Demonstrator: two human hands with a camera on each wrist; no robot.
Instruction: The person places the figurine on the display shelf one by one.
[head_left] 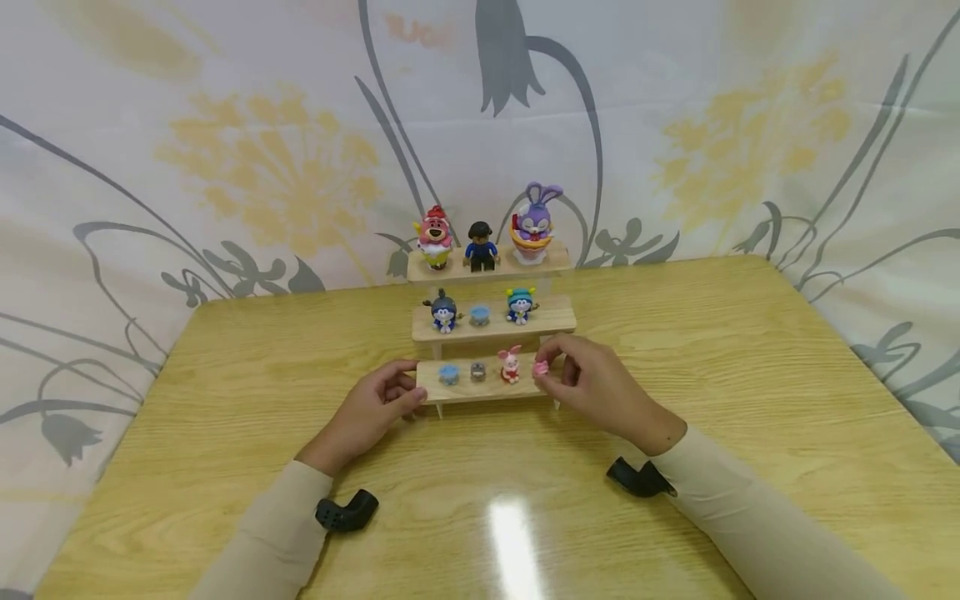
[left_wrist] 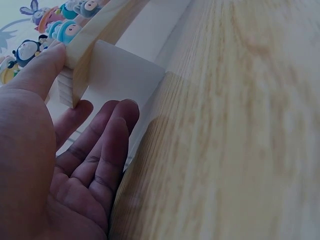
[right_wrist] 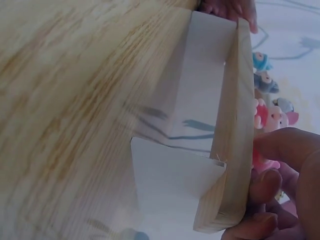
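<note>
My left hand holds the left end of the lowest wooden shelf. In the left wrist view the thumb lies along the board's end, an index finger is below it, and the other fingers are loosely bent beside the white support. At the shelf's right end my right hand pinches a small pink figurine, which the fingers partly hide. To its left on this shelf sit a pink-eared piglet figurine, a small grey figurine and a small light-blue figurine.
Behind, the middle shelf bears two blue figurines and a small light-blue one. On the top shelf stand a pink bear, a dark-haired toy person and a purple rabbit. A floral curtain hangs behind the table.
</note>
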